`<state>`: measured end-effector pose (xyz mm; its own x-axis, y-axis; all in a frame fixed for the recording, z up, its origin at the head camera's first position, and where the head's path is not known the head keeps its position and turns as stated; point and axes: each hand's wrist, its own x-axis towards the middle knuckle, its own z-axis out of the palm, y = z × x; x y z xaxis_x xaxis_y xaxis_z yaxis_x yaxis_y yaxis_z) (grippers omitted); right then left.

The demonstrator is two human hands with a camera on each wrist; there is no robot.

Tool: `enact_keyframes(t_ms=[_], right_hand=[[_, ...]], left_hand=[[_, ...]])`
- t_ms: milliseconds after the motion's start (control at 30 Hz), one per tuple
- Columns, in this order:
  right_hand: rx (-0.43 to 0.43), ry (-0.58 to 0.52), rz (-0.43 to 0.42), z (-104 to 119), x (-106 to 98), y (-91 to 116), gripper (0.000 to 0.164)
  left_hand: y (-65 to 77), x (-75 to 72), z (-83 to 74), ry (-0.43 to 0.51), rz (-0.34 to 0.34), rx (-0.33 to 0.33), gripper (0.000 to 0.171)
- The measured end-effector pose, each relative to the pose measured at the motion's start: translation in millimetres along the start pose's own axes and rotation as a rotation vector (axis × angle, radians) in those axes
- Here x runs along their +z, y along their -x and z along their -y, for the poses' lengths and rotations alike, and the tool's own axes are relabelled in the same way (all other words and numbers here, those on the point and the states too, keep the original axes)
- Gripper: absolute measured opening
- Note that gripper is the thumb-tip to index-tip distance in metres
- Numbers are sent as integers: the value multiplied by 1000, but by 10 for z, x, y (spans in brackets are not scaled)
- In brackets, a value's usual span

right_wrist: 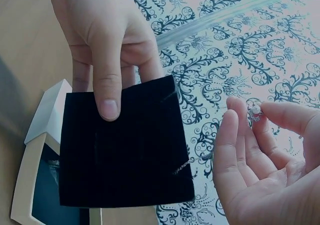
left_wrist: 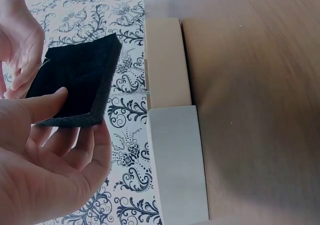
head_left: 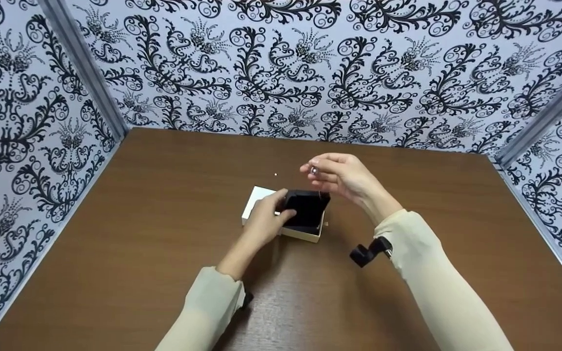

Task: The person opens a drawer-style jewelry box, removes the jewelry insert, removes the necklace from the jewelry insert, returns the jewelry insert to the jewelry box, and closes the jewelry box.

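My left hand [head_left: 264,217] grips a square black foam pad [right_wrist: 125,145] by one edge, thumb on its velvety face and fingers beneath. The pad is held tilted above a small jewelry box, whose cream drawer [left_wrist: 167,62] is partly out of its white sleeve [left_wrist: 178,165]. Between thumb and fingertips, my right hand [head_left: 342,178] pinches a small silvery pendant [right_wrist: 255,109] with a pearl-like bead. A thin chain [right_wrist: 182,167] runs from the pad's slit corner toward the right hand. How the chain is fixed behind the pad is hidden.
A tiny white speck [head_left: 275,174] lies on the brown table [head_left: 164,234] behind the box. Walls [head_left: 286,63] with black scroll patterns stand at the back and both sides. A black strap-like piece [head_left: 370,251] hangs from the right sleeve.
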<state>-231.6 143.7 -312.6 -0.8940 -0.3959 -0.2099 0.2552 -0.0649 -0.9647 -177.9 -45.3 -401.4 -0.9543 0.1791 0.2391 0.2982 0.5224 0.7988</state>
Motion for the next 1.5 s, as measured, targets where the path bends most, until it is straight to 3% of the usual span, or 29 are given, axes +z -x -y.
enact_keyframes(t_ms=[433,1500], right_hand=[[16,2,-49,20,-65,14,11],[-44,-30,-71,128,-289,79,10]], left_hand=[[7,-15,8,3,4,-15,18],[13,-32,73,28,2,-30,21]])
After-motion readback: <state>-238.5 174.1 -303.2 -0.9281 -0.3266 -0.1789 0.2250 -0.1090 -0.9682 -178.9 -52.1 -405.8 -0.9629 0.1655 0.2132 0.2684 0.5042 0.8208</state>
